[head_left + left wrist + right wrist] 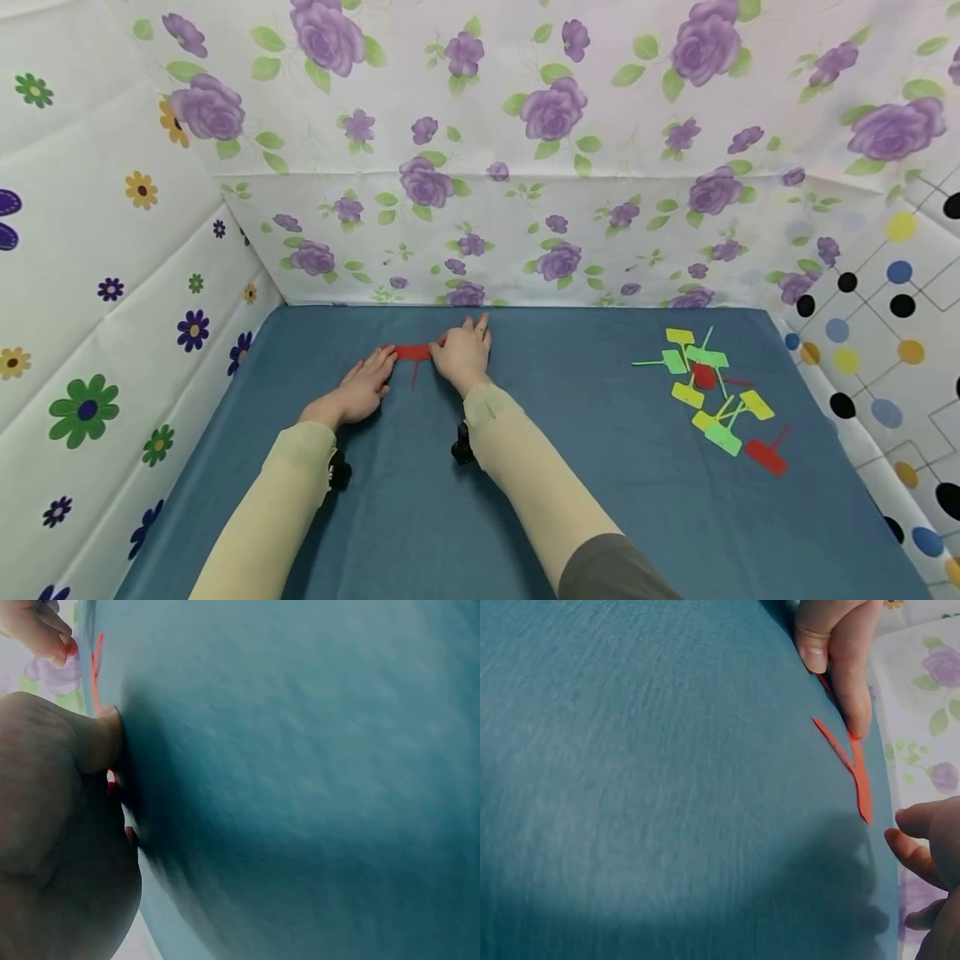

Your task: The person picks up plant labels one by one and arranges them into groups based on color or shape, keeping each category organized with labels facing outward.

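A red T-shaped plant label lies near the far edge of the blue cloth, its thin stem pointing toward me. My left hand rests on its left end with fingers extended. In the right wrist view, left fingertips press the red label, covering part of it. At the label's other end is my right hand, thumb and forefinger low beside it, other fingers stretched away. The right wrist view shows the right hand with spread fingers and a small gap between fingertips and label.
On the right of the blue cloth lies a loose, overlapping group of yellow labels, green labels and red labels. A flowered sheet rises behind the cloth, with patterned sheets along both sides.
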The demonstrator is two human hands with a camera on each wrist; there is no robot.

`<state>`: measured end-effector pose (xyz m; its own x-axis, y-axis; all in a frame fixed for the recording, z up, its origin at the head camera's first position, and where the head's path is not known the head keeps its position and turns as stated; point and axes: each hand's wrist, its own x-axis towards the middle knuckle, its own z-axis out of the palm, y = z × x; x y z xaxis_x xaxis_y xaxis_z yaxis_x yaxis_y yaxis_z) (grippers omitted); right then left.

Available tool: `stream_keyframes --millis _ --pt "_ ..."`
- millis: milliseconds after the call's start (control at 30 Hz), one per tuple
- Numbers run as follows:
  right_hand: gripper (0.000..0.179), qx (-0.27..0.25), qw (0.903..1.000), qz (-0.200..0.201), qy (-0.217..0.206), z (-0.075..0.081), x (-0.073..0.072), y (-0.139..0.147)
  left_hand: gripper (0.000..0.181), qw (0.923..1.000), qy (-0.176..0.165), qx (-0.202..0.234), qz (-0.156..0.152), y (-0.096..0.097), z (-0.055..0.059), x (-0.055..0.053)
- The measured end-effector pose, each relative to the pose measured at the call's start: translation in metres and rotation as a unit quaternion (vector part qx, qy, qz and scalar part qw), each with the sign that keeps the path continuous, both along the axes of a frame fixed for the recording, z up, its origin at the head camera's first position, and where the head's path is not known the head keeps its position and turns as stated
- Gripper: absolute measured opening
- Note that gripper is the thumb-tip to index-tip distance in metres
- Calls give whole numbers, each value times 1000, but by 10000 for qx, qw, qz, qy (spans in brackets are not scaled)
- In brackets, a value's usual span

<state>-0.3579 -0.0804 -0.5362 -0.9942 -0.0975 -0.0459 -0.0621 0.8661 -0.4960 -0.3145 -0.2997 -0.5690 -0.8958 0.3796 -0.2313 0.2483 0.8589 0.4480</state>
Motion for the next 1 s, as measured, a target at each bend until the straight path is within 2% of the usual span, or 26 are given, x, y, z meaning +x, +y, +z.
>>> stream_keyframes --millis 167,267,367,600,1000 --pt "26 -530 9978 -14 388 4 0 13 66 10000 53 -17 -73 1 20 3" --pt "25 -684 9964 -8 502 4 -2 20 62 10000 33 -45 16 2 32 5" --pt "25 -747 9958 -34 524 3 -3 27 56 9999 22 -57 151 4 38 4" --pt "23 -952 9940 -30 530 5 -3 42 51 9989 92 83 442 7 39 0" --pt "25 -827 9952 -30 525 15 0 51 49 9966 203 602 524 12 42 -1"
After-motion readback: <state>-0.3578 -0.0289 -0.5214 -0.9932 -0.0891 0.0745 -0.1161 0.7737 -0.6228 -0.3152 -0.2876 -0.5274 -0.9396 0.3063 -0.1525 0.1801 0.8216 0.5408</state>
